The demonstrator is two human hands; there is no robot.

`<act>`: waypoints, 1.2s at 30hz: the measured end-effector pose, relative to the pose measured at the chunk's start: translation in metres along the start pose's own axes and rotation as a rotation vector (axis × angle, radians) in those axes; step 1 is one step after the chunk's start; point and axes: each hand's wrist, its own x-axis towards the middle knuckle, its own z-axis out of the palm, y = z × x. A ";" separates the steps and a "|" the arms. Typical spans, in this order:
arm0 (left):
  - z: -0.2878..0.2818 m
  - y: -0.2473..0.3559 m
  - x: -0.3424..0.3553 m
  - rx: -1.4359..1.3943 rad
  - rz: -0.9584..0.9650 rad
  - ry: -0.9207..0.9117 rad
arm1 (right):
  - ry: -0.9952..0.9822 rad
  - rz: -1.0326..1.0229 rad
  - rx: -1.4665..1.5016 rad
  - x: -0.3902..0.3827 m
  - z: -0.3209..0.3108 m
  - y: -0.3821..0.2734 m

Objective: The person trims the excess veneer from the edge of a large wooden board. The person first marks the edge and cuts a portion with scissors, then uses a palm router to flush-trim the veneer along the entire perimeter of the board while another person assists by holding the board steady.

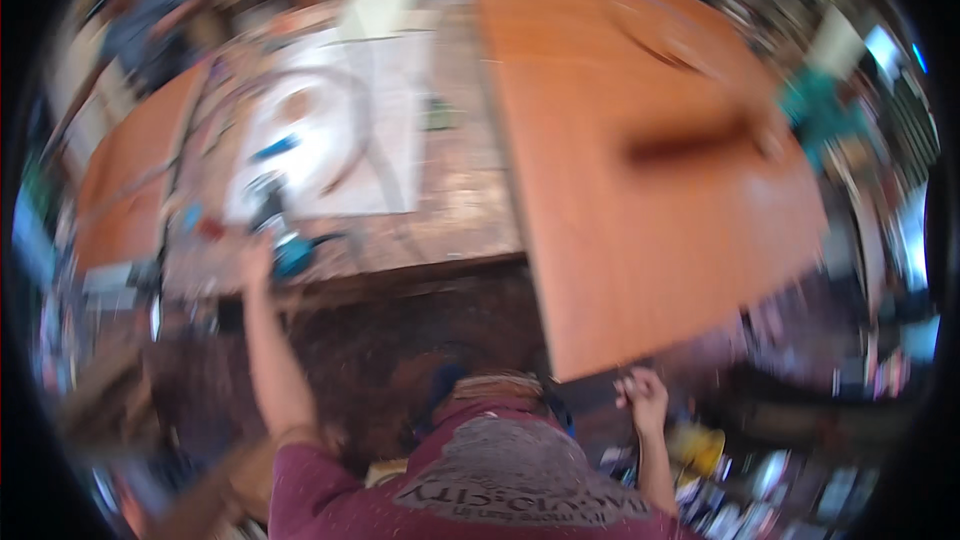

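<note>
- Nearest, at the bottom edge of this blurred fisheye view looking down, is the person's own chest in a maroon shirt (pixel 480 495) with a grey printed patch.
- Just right of centre, the right hand (pixel 645 395) is raised at the near corner of a large orange-brown wooden panel (pixel 640 190). Its fingers curl at the panel's near edge and seem to grip it, though blur hides the exact contact.
- That panel slopes away from the hand toward the upper right and fills much of the right half of the picture.
- On the left, the bare left forearm reaches up and away from the body. The left hand (pixel 258 258) rests at a teal-and-black power tool (pixel 285 240) near the front edge of a workbench (pixel 450 210). Whether the fingers close around the tool I cannot tell.
- Beyond the tool, a pale sheet (pixel 385 130) lies flat on the bench, with a thin round hoop (pixel 320 130) lying across it.
- Left of the bench, another orange-brown board (pixel 125 180) lies at an angle.
- Farther off on the big panel, a dark smeared bar shape (pixel 685 140) is too blurred to identify.
- Farthest, at the upper right, a teal blurred shape (pixel 825 110) sits by the panel's far edge.
- Around the rim, cluttered surroundings are smeared beyond telling.
</note>
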 end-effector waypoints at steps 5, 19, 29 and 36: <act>0.034 0.052 0.039 -0.377 -0.178 -0.314 | 0.374 -0.078 -0.634 -0.019 -0.032 0.059; -0.028 0.083 -0.108 -0.965 -0.037 -0.458 | 0.446 0.097 -0.629 -0.098 -0.090 0.174; -0.056 0.240 -0.414 -0.863 0.359 -0.537 | 0.058 -0.563 -0.074 -0.032 -0.046 -0.082; 0.002 0.420 -0.625 -0.526 0.635 -0.796 | -0.617 -0.243 0.295 -0.028 -0.110 -0.099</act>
